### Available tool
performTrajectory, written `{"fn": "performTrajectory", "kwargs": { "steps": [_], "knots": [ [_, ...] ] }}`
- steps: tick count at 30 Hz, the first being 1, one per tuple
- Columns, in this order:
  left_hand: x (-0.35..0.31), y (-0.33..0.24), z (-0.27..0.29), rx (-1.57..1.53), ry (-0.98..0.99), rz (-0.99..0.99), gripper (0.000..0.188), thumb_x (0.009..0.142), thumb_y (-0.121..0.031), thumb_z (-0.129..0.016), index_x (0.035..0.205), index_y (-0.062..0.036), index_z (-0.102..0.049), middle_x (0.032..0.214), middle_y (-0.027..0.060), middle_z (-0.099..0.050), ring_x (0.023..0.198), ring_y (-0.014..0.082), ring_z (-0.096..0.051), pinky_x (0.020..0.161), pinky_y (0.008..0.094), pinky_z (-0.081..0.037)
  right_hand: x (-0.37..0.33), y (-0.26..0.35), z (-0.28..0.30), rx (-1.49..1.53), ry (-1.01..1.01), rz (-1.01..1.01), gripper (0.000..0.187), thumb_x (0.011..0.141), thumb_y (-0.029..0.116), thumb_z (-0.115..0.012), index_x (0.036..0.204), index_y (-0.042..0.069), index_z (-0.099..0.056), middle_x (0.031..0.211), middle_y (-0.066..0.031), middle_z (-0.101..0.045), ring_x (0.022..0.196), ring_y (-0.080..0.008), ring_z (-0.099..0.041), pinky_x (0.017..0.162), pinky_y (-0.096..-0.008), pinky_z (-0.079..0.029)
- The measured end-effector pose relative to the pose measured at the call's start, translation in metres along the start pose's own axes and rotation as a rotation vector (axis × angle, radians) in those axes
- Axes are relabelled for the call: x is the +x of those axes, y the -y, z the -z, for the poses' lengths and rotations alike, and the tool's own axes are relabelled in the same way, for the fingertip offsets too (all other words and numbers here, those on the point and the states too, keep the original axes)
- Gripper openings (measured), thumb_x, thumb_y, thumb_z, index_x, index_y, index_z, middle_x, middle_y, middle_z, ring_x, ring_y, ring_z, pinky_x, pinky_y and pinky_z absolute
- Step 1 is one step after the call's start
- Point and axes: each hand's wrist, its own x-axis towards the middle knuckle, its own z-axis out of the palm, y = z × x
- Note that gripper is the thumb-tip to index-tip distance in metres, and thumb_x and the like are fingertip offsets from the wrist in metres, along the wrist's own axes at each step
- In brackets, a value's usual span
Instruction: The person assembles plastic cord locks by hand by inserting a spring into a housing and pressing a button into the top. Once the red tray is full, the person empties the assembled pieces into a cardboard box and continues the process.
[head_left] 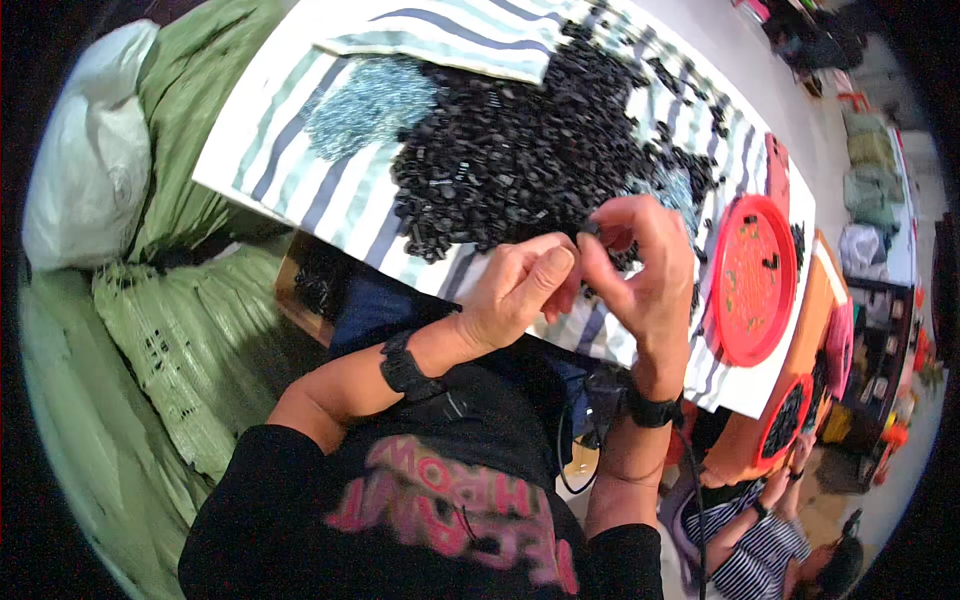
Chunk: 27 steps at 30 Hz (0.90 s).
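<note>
My left hand (517, 287) and my right hand (640, 270) are raised together over the near edge of a table covered with a striped cloth (330, 170). My right fingertips pinch a small black part (590, 230). My left hand's fingers are curled close beside it; whether they also touch the part is unclear. Just beyond the hands lies a large heap of small black parts (520, 150). A pile of thin grey-blue pieces (370, 100) sits left of the heap.
A red round plate (750, 280) holding a few small bits lies at the right. Green woven sacks (190, 330) and a white sack (90, 160) stand at the left. Another person (770, 540) sits at the lower right, near a second red plate (785, 420) of black parts.
</note>
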Motion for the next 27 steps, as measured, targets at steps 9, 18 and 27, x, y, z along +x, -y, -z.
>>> {"fn": "performTrajectory", "kwargs": {
  "steps": [9,18,27],
  "knots": [
    [0.003,-0.009,-0.007,0.369,0.138,0.189,0.026,0.099,-0.024,-0.057,0.094,-0.0011,-0.068,0.067,0.001,-0.064,0.056,0.0045,-0.057,0.049,0.0219,-0.043,-0.072,-0.003,-0.006,-0.153,-0.152,-0.022,0.03,0.072,0.016,-0.076,0.099,0.015,-0.063,0.084,-0.0004,-0.058,0.081,-0.021,-0.059,0.075,-0.0363,-0.042],
    [0.004,-0.013,-0.015,0.291,0.285,0.299,0.024,0.101,-0.021,-0.056,0.105,-0.0009,-0.068,0.075,0.0008,-0.066,0.062,0.0057,-0.06,0.054,0.0204,-0.047,-0.103,-0.014,0.012,0.071,-0.247,-0.228,0.024,0.076,0.012,-0.078,0.097,0.009,-0.067,0.084,-0.0033,-0.063,0.077,-0.0226,-0.06,0.07,-0.0349,-0.043],
    [0.003,-0.005,-0.007,0.234,0.147,0.233,0.026,0.102,-0.022,-0.053,0.113,-0.0003,-0.063,0.084,0.006,-0.068,0.065,0.0066,-0.062,0.056,0.0172,-0.046,-0.092,-0.025,-0.008,-0.287,-0.074,-0.374,0.039,0.077,0.023,-0.078,0.109,0.01,-0.062,0.087,-0.0045,-0.062,0.087,-0.0237,-0.062,0.078,-0.039,-0.04]
  ]
}}
